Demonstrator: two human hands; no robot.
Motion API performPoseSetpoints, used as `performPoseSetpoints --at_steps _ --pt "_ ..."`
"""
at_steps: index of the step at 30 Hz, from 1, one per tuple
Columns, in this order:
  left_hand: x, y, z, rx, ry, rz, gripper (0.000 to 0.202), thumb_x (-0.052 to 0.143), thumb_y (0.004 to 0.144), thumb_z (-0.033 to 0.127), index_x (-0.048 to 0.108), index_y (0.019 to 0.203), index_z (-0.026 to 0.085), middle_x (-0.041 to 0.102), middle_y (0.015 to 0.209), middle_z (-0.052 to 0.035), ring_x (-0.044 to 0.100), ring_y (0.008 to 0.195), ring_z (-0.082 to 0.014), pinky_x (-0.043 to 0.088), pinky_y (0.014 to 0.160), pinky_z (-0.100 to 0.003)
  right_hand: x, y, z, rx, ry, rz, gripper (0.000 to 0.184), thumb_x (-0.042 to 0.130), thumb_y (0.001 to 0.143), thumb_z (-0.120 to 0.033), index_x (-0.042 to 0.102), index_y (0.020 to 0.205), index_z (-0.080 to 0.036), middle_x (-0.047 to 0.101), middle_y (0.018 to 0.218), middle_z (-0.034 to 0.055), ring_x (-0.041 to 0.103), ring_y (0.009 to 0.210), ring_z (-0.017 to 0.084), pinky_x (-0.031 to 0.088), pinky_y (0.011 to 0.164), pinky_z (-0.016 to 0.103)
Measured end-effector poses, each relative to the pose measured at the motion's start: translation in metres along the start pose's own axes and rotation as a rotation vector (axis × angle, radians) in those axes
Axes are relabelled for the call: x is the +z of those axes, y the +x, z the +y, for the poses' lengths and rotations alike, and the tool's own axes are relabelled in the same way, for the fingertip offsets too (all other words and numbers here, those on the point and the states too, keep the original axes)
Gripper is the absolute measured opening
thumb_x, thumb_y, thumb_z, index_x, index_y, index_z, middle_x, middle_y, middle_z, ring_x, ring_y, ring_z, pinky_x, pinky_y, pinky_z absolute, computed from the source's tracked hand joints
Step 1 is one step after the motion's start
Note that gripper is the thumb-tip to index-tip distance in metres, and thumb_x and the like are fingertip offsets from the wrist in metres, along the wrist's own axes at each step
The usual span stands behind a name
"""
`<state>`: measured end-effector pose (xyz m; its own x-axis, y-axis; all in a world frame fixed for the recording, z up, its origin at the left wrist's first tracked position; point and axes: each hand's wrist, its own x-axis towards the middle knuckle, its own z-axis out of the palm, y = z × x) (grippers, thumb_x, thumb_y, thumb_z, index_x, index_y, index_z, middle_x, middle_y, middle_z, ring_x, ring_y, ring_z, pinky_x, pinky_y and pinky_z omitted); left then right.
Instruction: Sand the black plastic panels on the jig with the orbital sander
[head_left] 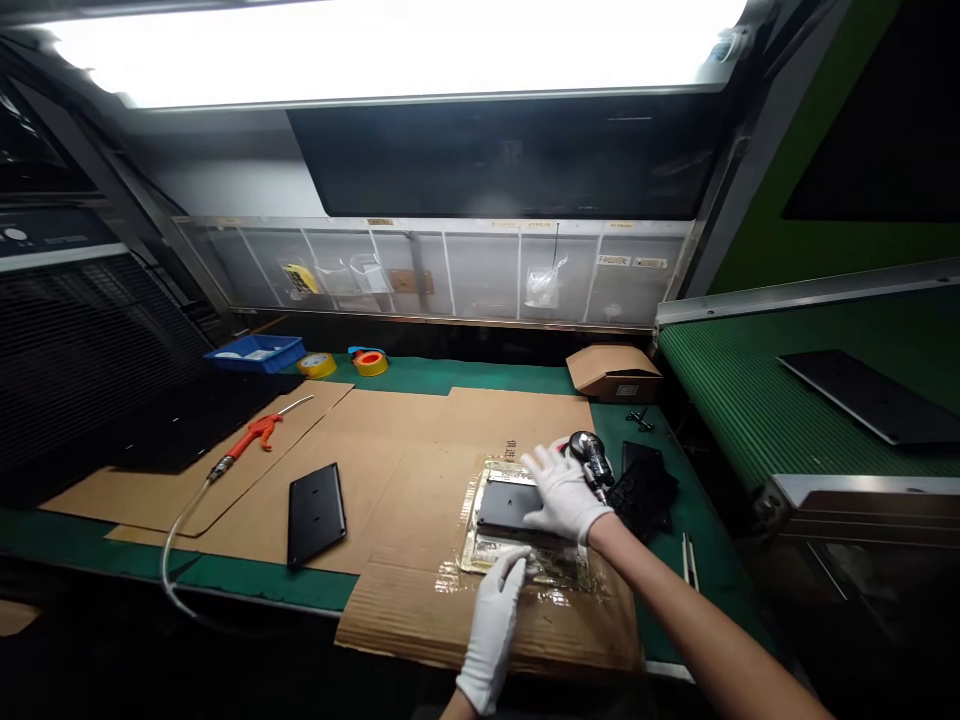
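A flat black panel (499,505) lies in a worn, light-coloured frame (471,550) taped down on cardboard. My right hand (566,495), in a white glove, is spread over the panel's right part, fingers apart and holding nothing. At the frame's front edge is my left hand (495,615), also white-gloved, with its fingers stretched out and nothing visible in them. Just beyond my right hand lies a black and silver hand tool with a round head (589,455), partly hidden by that hand. A second black panel (315,513) rests on the cardboard to the left.
An orange air blow gun (259,432) with a clear hose lies left. Behind are a blue tray (262,352), tape rolls (369,362) and a cardboard box (615,372). Black cloth (646,490) sits right, near a green conveyor (739,375) carrying another black panel (874,397).
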<state>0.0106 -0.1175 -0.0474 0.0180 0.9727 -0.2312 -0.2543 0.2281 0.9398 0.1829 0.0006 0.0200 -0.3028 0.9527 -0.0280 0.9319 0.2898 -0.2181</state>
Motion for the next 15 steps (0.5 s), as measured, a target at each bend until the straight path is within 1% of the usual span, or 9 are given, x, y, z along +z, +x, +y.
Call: performPoseSetpoints --at_steps 1,3,4,6,8,9,11,13,15 --pt "0.001 -0.002 -0.003 -0.026 -0.085 0.014 0.038 0.084 0.080 0.045 0.080 0.105 0.018 0.078 0.115 -0.0126 0.075 0.105 -0.0300 0.057 0.107 -0.047 0.007 0.001 -0.005 -0.075 0.045 -0.080 0.098 0.086 0.068 -0.044 0.047 0.154 -0.018 0.050 0.151 0.0244 0.049 0.136 0.045 0.038 0.112 0.058" --pt "0.001 -0.002 -0.007 -0.058 -0.276 0.072 0.046 0.087 0.077 0.041 0.076 0.114 0.017 0.077 0.116 -0.0135 0.076 0.103 -0.0281 0.059 0.104 -0.044 0.016 0.005 -0.010 -0.133 0.123 -0.182 0.105 0.088 0.062 -0.040 0.045 0.155 -0.016 0.061 0.137 0.0224 0.060 0.122 0.041 0.046 0.105 0.053" --pt "0.002 0.000 -0.006 -0.055 -0.362 0.115 0.049 0.088 0.075 0.039 0.075 0.117 0.017 0.077 0.118 -0.0135 0.076 0.105 -0.0277 0.059 0.105 -0.042 0.017 0.007 -0.012 -0.139 0.147 -0.181 0.108 0.088 0.060 -0.038 0.044 0.156 -0.015 0.063 0.133 0.0218 0.062 0.118 0.040 0.047 0.102 0.050" --pt "0.004 0.009 0.000 -0.002 -0.501 0.174 0.052 0.088 0.076 0.036 0.072 0.123 0.021 0.074 0.128 -0.0116 0.073 0.119 -0.0269 0.056 0.110 -0.039 0.011 0.010 -0.018 -0.130 0.191 -0.114 0.109 0.088 0.060 -0.038 0.043 0.156 -0.013 0.065 0.128 0.0215 0.064 0.115 0.038 0.049 0.099 0.047" --pt "0.014 0.021 0.014 0.060 -0.629 0.143 0.053 0.083 0.083 0.037 0.068 0.132 0.029 0.069 0.141 -0.0075 0.062 0.137 -0.0258 0.051 0.117 -0.038 -0.005 0.010 -0.029 -0.089 0.259 -0.015 0.105 0.087 0.065 -0.048 0.044 0.154 -0.012 0.066 0.126 0.0219 0.064 0.115 0.038 0.050 0.097 0.045" --pt "0.021 0.028 0.024 0.078 -0.681 0.101 0.052 0.080 0.087 0.041 0.066 0.136 0.031 0.067 0.144 -0.0061 0.057 0.143 -0.0259 0.049 0.119 -0.040 -0.018 0.008 -0.036 -0.079 0.287 0.022 0.098 0.083 0.073 -0.056 0.047 0.152 -0.012 0.067 0.125 0.0218 0.065 0.114 0.038 0.051 0.095 0.045" --pt "0.037 0.038 0.048 0.070 -0.752 0.013 0.053 0.072 0.093 0.052 0.064 0.141 0.032 0.068 0.143 -0.0073 0.056 0.145 -0.0294 0.049 0.119 -0.046 -0.051 -0.001 -0.047 -0.096 0.301 0.048 0.078 0.061 0.093 -0.068 0.052 0.148 -0.013 0.070 0.121 0.0200 0.067 0.111 0.036 0.052 0.094 0.047" --pt "0.048 0.042 0.072 0.015 -0.816 -0.060 0.058 0.068 0.094 0.059 0.065 0.142 0.027 0.073 0.135 -0.0111 0.065 0.132 -0.0334 0.052 0.114 -0.052 -0.096 -0.019 -0.043 -0.115 0.247 0.073 0.064 0.040 0.106 -0.062 0.059 0.143 -0.014 0.072 0.121 0.0185 0.069 0.112 0.034 0.051 0.099 0.049" --pt "0.049 0.038 0.094 -0.062 -0.906 -0.160 0.061 0.067 0.095 0.060 0.065 0.141 0.020 0.075 0.127 -0.0147 0.073 0.115 -0.0324 0.055 0.109 -0.053 -0.149 -0.045 -0.017 -0.048 0.183 0.261 0.057 0.047 0.106 -0.054 0.062 0.142 -0.013 0.067 0.137 0.0193 0.063 0.128 0.033 0.045 0.111 0.049"
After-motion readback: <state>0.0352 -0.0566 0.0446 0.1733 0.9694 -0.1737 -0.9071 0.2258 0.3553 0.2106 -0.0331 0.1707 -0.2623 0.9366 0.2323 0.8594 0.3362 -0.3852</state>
